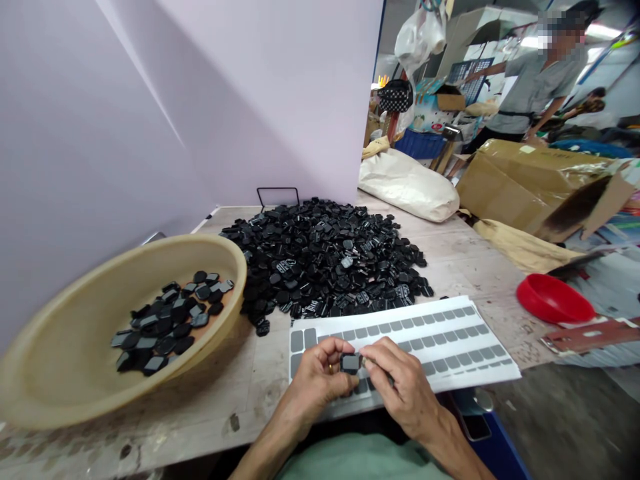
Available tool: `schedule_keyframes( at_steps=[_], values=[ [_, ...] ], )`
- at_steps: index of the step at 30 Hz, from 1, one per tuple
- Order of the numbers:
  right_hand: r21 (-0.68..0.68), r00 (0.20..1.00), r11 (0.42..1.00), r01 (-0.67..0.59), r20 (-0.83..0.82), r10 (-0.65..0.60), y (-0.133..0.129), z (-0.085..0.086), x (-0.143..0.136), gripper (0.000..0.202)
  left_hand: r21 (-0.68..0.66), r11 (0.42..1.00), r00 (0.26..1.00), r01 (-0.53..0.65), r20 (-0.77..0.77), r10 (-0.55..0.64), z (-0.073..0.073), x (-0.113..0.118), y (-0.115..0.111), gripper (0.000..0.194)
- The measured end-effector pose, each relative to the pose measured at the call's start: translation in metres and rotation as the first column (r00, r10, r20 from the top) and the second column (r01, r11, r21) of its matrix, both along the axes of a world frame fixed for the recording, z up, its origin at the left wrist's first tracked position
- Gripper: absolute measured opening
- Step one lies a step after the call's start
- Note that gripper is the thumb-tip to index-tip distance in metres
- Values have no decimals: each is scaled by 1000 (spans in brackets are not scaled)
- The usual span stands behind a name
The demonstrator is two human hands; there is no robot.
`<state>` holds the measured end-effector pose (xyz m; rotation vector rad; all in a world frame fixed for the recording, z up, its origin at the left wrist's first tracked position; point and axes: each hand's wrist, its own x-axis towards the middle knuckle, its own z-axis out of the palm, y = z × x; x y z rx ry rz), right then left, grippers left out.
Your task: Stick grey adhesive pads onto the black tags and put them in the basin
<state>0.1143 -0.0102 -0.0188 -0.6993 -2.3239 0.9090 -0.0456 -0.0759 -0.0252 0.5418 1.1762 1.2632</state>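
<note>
Near the table's front edge, my left hand (pixel 323 375) pinches a small black piece (pixel 351 363) with a grey face turned up. My right hand (pixel 400 380) is at the piece's right side, thumb and forefinger pressed together at its edge; anything between those fingertips is too small to make out. Both hands are over a white sheet (pixel 473 308) bearing rows of grey rounded stickers. Behind the sheet rises a large heap of black pieces (pixel 325 253). A beige basin (pixel 65 333) on the left contains several similar pieces (pixel 170 320), some with grey faces.
A red bowl (pixel 555 300) sits at the right beside a brown strap (pixel 595 337). Farther back are a white sack (pixel 407 187), a cardboard box (pixel 530 183) and a standing person (pixel 540 87). A pale wall (pixel 280 100) borders the table behind.
</note>
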Motion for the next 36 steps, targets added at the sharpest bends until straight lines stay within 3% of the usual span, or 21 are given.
schedule_keyframes(
  at_steps=[19, 25, 33, 36],
  values=[
    [3, 1000, 1000, 13, 17, -13, -6, -4, -5, 26, -18, 1000, 999, 17, -51, -18, 4, -1, -4, 37],
    [20, 999, 1000, 0, 38, 0, -3, -3, -5, 27, -6, 1000, 999, 21, -35, -21, 5, -3, -5, 43],
    [73, 996, 997, -32, 90, 25, -4, -1, -10, 25, -25, 998, 979, 63, -192, -67, 6, -5, -6, 32],
    [157, 988, 986, -56, 150, 32, -3, -5, -12, 24, 25, 997, 935, 73, -350, -60, 8, -7, -9, 22]
  ],
)
